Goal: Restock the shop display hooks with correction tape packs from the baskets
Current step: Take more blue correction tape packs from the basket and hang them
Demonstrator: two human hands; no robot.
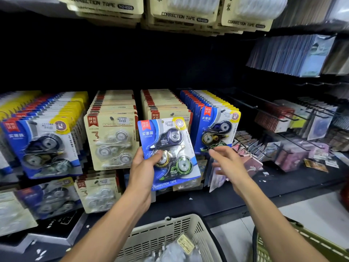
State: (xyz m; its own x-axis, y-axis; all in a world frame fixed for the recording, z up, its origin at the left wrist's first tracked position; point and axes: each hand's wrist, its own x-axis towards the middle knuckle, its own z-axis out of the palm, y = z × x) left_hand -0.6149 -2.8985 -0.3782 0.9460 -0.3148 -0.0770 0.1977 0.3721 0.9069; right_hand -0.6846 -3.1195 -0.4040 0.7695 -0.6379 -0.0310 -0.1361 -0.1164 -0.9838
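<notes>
My left hand holds a blue pack of correction tape. My thumb lies on the front and my fingers curl round its left edge. The pack stands up, tipped a little, in front of the tan packs on the hooks. Its top edge covers the bottom of the tan row at 12 o'clock.

My right hand is at 3 o'clock from the pack, near it but not touching. Its fingers are spread apart and hold nothing. There is a small gap between this hand and the pack's right edge. Just past my fingertips hangs a row of blue packs.

At 6 o'clock, under my arms, is the cream basket. A green basket rim shows at 5 o'clock.
</notes>
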